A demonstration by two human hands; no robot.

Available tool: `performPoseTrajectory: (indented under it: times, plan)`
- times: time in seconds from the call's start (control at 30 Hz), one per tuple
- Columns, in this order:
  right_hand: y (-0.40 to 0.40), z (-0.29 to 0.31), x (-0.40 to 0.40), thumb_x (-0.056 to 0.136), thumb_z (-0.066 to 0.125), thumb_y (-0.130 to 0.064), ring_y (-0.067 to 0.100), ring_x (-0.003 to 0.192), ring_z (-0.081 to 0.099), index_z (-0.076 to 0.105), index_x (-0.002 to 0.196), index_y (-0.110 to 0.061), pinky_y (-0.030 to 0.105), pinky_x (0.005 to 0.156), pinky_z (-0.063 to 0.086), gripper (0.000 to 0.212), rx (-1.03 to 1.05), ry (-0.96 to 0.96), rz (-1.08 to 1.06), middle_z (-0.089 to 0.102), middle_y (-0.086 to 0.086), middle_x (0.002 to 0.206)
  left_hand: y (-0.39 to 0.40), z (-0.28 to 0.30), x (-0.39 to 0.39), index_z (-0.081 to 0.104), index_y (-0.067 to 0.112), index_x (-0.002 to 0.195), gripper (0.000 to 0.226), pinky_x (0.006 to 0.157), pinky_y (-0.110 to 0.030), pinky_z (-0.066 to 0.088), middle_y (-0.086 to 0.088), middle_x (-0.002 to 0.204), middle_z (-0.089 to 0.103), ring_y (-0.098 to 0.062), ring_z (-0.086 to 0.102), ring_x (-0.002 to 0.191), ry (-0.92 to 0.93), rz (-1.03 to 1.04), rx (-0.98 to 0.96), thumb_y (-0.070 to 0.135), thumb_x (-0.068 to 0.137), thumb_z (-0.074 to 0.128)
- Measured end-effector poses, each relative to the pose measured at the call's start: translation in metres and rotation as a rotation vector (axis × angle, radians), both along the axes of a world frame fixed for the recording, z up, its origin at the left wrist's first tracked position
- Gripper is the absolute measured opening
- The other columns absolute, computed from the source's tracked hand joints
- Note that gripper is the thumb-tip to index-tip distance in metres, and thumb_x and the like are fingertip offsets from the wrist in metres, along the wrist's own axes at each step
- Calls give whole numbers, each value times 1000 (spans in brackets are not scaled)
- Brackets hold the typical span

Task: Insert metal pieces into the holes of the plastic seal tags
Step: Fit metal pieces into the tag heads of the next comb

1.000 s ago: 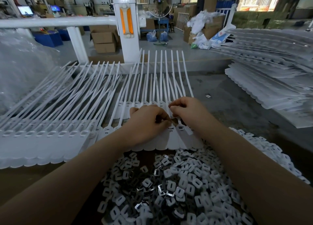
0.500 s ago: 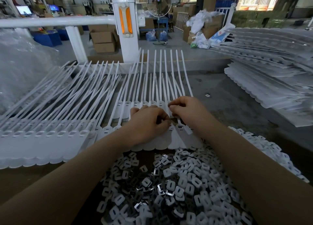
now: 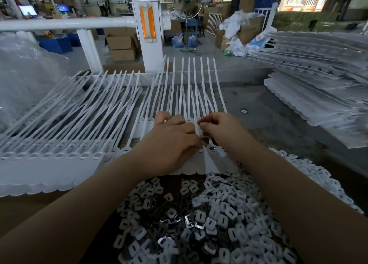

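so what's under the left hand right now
The left hand rests on the heads of a white strip of plastic seal tags, whose straps fan out beyond it. Whether a metal piece sits beneath its fingertips cannot be seen; the hand covers that spot.

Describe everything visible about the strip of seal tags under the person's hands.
The strip of seal tags is white plastic: flat heads joined side by side with a scalloped near edge, each with a small slot near its neck and a long thin tail fanning away toward the white post. It lies flat on the bench, just beyond the pile of small pieces. The left hand rests on its heads; the right hand has fingers curled over the necks. Whatever it pinches is hidden.
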State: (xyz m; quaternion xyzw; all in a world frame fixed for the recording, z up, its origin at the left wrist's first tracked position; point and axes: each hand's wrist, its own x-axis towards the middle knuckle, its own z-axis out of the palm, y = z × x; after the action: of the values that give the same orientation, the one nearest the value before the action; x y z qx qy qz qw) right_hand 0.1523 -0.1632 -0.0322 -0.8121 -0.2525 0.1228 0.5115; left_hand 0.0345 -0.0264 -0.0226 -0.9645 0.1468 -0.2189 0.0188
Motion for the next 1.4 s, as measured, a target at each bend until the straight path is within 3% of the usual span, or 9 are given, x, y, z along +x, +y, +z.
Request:
performPoseTrajectory:
  times: [0.1,0.27,0.6,0.7,0.87,1.2,1.27,1.4]
  plan:
    - [0,1,-1,95,57,-17,1,54,60,65,100,-19,17,49,43,10,1,3,-6,68,-1,77,-1,-2,-3,74,36,95,27,84,-37,26,14,84,63,-13,55,88,-36,8,52,38,97,47]
    - [0,1,-2,95,57,-18,-4,44,55,66,101,-19,16,48,41,11,-10,-13,-1,66,-2,75,-7,-7,-3,76,37,87,12,83,-40,30,16,84,66,-11,57,87,-39,98,-201,39,87,64]
    - [-1,1,0,96,56,-15,-5,42,54,66,102,-14,11,42,39,11,12,22,5,65,2,77,-10,-6,0,73,25,73,7,82,-39,32,10,75,69,-17,63,77,-235,77,-117,25,79,70]
    - [-1,1,0,96,57,-15,-4,42,54,66,100,-15,12,43,40,11,9,23,-3,66,1,76,-8,-4,-1,74,25,76,8,85,-39,29,10,77,68,-17,62,81,-199,32,-41,25,83,71]
    - [-1,2,-1,95,57,-13,-4,40,53,64,93,-17,11,41,39,8,35,37,10,65,3,74,-7,4,-3,75,30,82,29,90,-36,23,14,79,66,-12,60,85,-109,-10,72,33,95,49]
    - [-1,2,0,94,58,-18,-3,46,57,63,90,-26,17,49,42,11,3,-15,12,67,-3,75,2,-1,-7,68,33,106,15,96,-38,28,16,97,68,-6,62,93,17,-18,-97,31,95,59]
    - [-1,2,0,94,58,-19,0,52,59,63,89,-28,20,54,44,12,0,-21,9,67,-4,75,1,-1,-8,67,35,113,20,95,-40,30,16,98,66,-7,60,95,33,-20,-71,30,97,56]
    - [0,2,0,94,59,-18,7,62,63,62,84,-30,22,58,45,15,10,-18,2,68,-3,77,0,1,-7,71,37,110,24,92,-38,28,16,97,65,-9,58,93,52,-29,-8,32,99,50]
